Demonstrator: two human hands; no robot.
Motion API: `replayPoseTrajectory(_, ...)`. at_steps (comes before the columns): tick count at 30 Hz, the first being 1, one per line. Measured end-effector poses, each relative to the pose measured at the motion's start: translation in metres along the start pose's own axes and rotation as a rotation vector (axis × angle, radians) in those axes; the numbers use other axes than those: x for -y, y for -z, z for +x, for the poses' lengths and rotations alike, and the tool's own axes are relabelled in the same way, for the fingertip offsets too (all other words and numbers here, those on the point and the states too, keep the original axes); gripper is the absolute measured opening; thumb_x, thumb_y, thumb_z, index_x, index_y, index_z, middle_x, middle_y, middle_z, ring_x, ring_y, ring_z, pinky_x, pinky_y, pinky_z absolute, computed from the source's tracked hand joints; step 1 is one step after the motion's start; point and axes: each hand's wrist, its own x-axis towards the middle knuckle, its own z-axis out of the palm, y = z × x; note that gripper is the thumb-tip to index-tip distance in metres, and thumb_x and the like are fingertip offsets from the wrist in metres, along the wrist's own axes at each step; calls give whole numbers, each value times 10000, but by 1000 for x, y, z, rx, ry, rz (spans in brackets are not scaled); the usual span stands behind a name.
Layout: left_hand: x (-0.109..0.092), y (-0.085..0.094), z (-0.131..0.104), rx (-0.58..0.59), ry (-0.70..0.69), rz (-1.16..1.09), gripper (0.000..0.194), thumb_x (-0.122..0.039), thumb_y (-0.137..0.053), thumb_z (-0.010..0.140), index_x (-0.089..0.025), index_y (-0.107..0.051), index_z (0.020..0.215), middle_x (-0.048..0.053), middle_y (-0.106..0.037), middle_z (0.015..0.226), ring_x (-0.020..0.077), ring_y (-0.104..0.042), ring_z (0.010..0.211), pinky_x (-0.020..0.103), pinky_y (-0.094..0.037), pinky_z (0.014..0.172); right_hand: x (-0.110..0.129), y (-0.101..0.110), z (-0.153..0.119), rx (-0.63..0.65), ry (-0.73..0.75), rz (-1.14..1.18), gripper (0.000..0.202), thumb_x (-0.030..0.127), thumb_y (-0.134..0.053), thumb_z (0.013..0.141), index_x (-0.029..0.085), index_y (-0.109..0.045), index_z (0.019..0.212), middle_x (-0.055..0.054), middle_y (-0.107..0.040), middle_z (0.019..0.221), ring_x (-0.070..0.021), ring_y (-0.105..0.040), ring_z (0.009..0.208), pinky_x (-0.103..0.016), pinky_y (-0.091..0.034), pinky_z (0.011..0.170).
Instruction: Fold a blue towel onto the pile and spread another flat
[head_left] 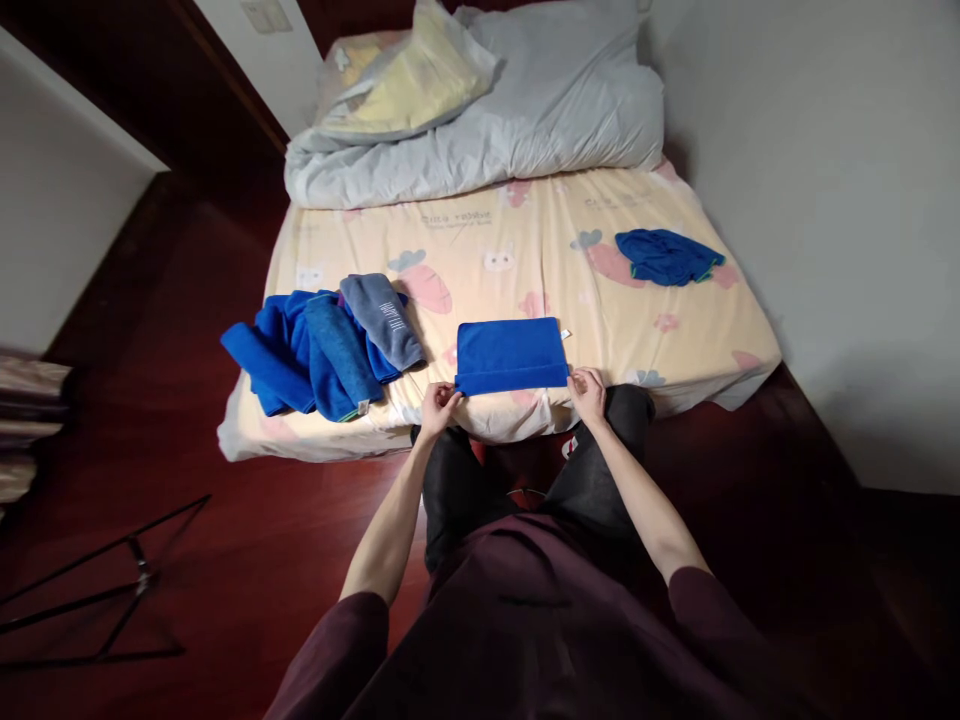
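Observation:
A blue towel (511,350) lies flat near the bed's front edge, with a narrow strip folded up along its near side. My left hand (440,405) pinches its near left corner, and my right hand (588,392) pinches the near right corner. A small white tag shows at the towel's right side. Several blue towels (300,350) are heaped to the left, with a grey towel (384,320) bearing white lettering on their right part. A crumpled blue towel (667,257) with green edging rests farther back on the right.
The bed (517,240) has a cream patterned sheet. A grey quilt (570,100) and a yellow pillow (420,85) lie at its far end. A black metal stand (142,580) is on the floor at lower left. A wall (840,200) borders the right side.

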Motion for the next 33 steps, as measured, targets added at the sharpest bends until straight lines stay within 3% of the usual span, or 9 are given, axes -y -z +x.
replayPoseTrajectory(3,-7,1,3,97,-175,138,464,-475,-806,837,-219,-729,1216,159,-678,1345,332,-613,1281,499,-475,1169,5,4,1,126,154,-57,365,384,-617,992,233,-765,1290,-116,-726,1419,-314,-640,1366,-515,-488,1242)
replayPoseTrajectory(7,-11,-9,11,302,-286,308,560,-272,-735,812,-207,-707,1368,160,-636,1526,398,-519,1446,591,-375,1267,5,3,6,289,175,-108,490,352,-681,937,224,-736,1407,-94,-674,1534,-332,-596,1450,-564,-447,1277)
replayPoseTrajectory(10,-10,-20,14,239,-241,372,651,-203,-708,771,-201,-686,1422,173,-655,1497,433,-521,1418,634,-390,1232,4,0,11,320,130,-157,535,338,-705,912,230,-721,1436,-89,-654,1560,-343,-592,1462,-590,-447,1270)
replayPoseTrajectory(14,-10,-30,16,159,-180,380,636,-184,-702,742,-209,-717,1377,184,-702,1380,453,-538,1356,651,-411,1198,4,-6,20,373,107,-249,554,240,-738,859,218,-736,1413,-109,-665,1542,-372,-611,1425,-600,-498,1215)
replayPoseTrajectory(18,-10,-29,24,141,-135,367,594,-137,-655,707,-214,-762,1286,172,-731,1311,441,-574,1300,643,-440,1178,5,-14,31,369,-45,-320,560,180,-836,779,230,-788,1335,-145,-738,1415,-400,-670,1311,-548,-550,1140)
replayPoseTrajectory(21,-12,-25,33,142,-120,358,519,-138,-622,719,-186,-783,1210,173,-759,1231,409,-620,1233,609,-480,1150,3,-14,38,336,-106,-344,531,154,-809,799,229,-798,1324,-161,-772,1296,-373,-722,1195,-528,-559,1114)
replayPoseTrajectory(24,-13,-21,42,148,-107,347,436,-170,-610,749,-173,-787,1148,154,-774,1147,367,-659,1152,563,-524,1095,-3,-10,44,325,-86,-296,479,106,-694,839,237,-813,1284,-128,-789,1223,-318,-724,1178,-511,-559,1129)
replayPoseTrajectory(28,-13,-14,46,148,-116,337,351,-199,-645,752,-180,-791,1071,125,-752,1121,321,-665,1132,496,-523,1088,-13,-6,52,364,-13,-156,480,60,-615,812,202,-834,1216,-110,-749,1220,-246,-722,1145,-392,-610,1049)
replayPoseTrajectory(33,-10,-12,37,95,-79,340,340,-300,-651,882,-158,-783,1162,137,-680,1073,297,-646,1067,445,-540,1009,-21,-9,51,295,-8,-127,424,103,-605,810,184,-848,1148,-116,-732,1097,-252,-708,1008,-374,-620,938)
